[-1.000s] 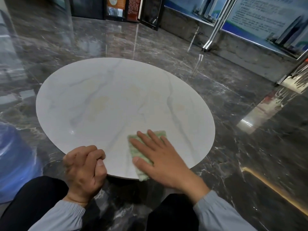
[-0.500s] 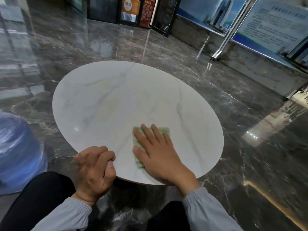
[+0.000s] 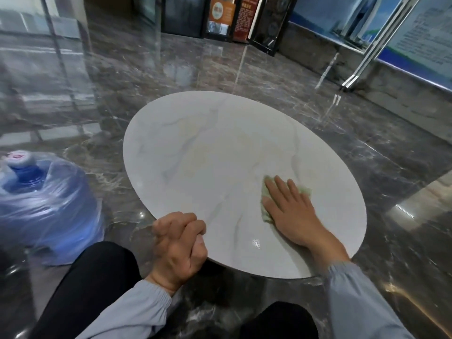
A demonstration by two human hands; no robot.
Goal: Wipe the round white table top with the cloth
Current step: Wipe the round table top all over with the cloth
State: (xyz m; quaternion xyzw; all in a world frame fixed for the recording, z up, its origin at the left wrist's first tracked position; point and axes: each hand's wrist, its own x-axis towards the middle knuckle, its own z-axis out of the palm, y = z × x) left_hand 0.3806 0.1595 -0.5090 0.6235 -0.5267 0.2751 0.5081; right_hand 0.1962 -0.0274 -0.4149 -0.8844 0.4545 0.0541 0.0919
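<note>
Item one: cloth, pale green, folded small, lying on the right-hand near part of the round white table top, almost wholly under my right hand. That hand lay flat, fingers straight and spread a little, pressing down on the cloth; only its left edge and one far corner showed. I judged the cloth soft, light and limp, likely to bunch or slide out if pushed from one edge, so best handled under a broad palm with pressure through the middle. Item two: the table top, marbled with grey veins, glossy, hard; I judged it slippery enough for the cloth to glide easily. Faint yellowish patches showed toward the centre. Item three: my left hand, curled into a fist at the near rim, holding nothing I could see; whether it touched the rim I could not tell. Item four: one large blue water bottle, standing on the dark polished floor to my left, well apart from the table, wrapped in clear plastic film, cap on; its fill level could not be made out.
</note>
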